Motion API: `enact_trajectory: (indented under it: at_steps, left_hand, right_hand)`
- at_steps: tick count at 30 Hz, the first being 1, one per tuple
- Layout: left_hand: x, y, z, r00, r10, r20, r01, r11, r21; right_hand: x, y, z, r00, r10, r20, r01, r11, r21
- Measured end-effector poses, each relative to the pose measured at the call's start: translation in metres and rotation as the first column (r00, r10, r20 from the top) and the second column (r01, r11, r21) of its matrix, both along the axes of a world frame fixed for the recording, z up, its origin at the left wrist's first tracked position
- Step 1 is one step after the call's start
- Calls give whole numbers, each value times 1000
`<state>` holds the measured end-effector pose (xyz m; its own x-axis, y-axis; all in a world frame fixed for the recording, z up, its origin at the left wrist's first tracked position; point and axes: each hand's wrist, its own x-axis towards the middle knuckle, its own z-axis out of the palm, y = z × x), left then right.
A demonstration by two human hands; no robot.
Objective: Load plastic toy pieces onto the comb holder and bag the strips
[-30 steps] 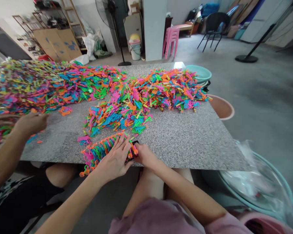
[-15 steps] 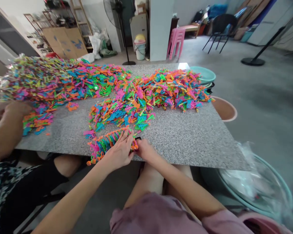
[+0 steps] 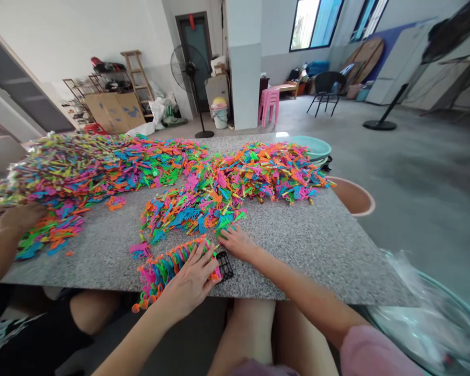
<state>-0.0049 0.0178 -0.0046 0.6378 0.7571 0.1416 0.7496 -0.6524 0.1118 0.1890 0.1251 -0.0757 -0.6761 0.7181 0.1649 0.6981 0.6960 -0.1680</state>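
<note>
My left hand [image 3: 196, 271] lies with fingers stretched over a tight row of small colourful plastic pieces [image 3: 166, 269], in orange, pink, green and blue. The row stands near the table's front edge, and its left end reaches that edge. A black grid-like rack [image 3: 224, 265] sticks out at the row's right end, partly hidden by the pieces. Beyond the rack, my right hand [image 3: 238, 243] is at the near edge of a loose pile of the same pieces [image 3: 203, 206]. Its fingers are apart, with the tips at some green pieces [image 3: 224, 222].
A larger heap of pieces [image 3: 102, 162] covers the left of the stone-topped table [image 3: 293, 245]. At far left, a co-worker's hand [image 3: 19, 216] is at that heap. Basins, one turquoise [image 3: 313, 146] and one brown [image 3: 352, 196], stand past the right edge; clear plastic bags [image 3: 411, 324] lie lower right.
My right hand has left the black rack at the row's end and moved forward to the pile, exposing the rack. My left hand stays on the row. The view has tilted up.
</note>
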Motion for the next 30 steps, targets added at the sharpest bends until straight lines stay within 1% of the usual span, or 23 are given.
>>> enact_trajectory:
  at_steps: [1,2,5,6,7,8,9,10,11,12,13,14,15,16,17,18,19,21,23,24,27,28,30]
  left_hand:
    - [-2,0,1,1000,-13,-3,13,1000,-8]
    - [-4,-1,2,1000,-24,-7,24,1000,-17]
    - [-9,-2,5,999,-49,-22,48,998,-34]
    - [-10,-2,6,999,-49,-22,48,998,-33]
    - [-10,-2,6,999,-44,-21,44,999,-30]
    - [-10,-2,6,999,-39,-18,39,999,-27]
    - [-9,-2,7,999,-34,-17,33,999,-24]
    - [-8,-2,7,999,-28,-19,28,999,-24]
    - [-7,-2,7,999,-25,-22,25,999,-26]
    - [-7,-2,8,999,-23,-26,22,999,-31]
    - [-6,-2,8,999,-21,-30,20,999,-35]
    - [-6,-2,9,999,-18,-32,17,999,-40]
    - [-6,-3,9,999,-16,-33,15,999,-44]
    - [-6,-2,9,999,-16,-30,14,999,-48]
    - [-6,-2,9,1000,-15,-26,14,999,-51]
    - [-7,-2,9,1000,-14,-20,13,998,-54]
    - [-7,-2,8,1000,-15,-14,14,998,-58]
    - [-8,-2,9,1000,-20,-16,19,997,-69]
    - [-9,-3,10,999,-28,-38,25,996,-83]
    - [-9,-3,11,998,-31,-51,26,996,-88]
    - [-9,-3,13,997,-29,-74,22,995,-95]
    - [-9,-3,13,997,-25,-76,18,995,-98]
    - [-9,-3,12,997,-22,-76,14,995,-99]
  right_hand:
    - [7,2,-5,998,56,11,-56,998,7]
    - [16,3,-10,996,83,15,-83,997,1]
    - [46,0,-18,997,69,-35,-71,995,-71]
    - [52,-3,-17,997,27,-73,-34,994,-100]
    - [54,-6,-15,993,-49,-110,35,991,-129]
    - [53,-10,-13,978,-158,-135,137,978,-157]
    - [49,-13,-10,947,-289,-138,261,947,-188]
    - [44,-15,-7,899,-424,-109,392,890,-231]
    - [39,-16,-4,840,-539,-54,505,816,-282]
    - [37,-17,-2,789,-615,17,583,739,-336]
    - [37,-16,0,751,-655,85,630,673,-388]
    - [41,-15,2,728,-671,139,654,621,-432]
    - [47,-14,2,713,-681,170,668,583,-462]
    - [55,-14,3,701,-691,173,675,565,-475]
    - [64,-16,3,690,-708,152,678,558,-478]
    - [71,-19,4,679,-726,112,677,559,-480]
    - [76,-24,4,674,-737,52,664,573,-480]
    - [72,-36,5,696,-712,-96,590,643,-487]
    - [54,-47,5,735,-644,-214,472,712,-519]
    - [41,-50,4,751,-610,-253,408,730,-548]
    - [3,-50,1,774,-547,-319,263,736,-624]
    - [-7,-47,-1,777,-526,-345,231,748,-622]
    - [-23,-40,-7,775,-468,-425,163,798,-580]
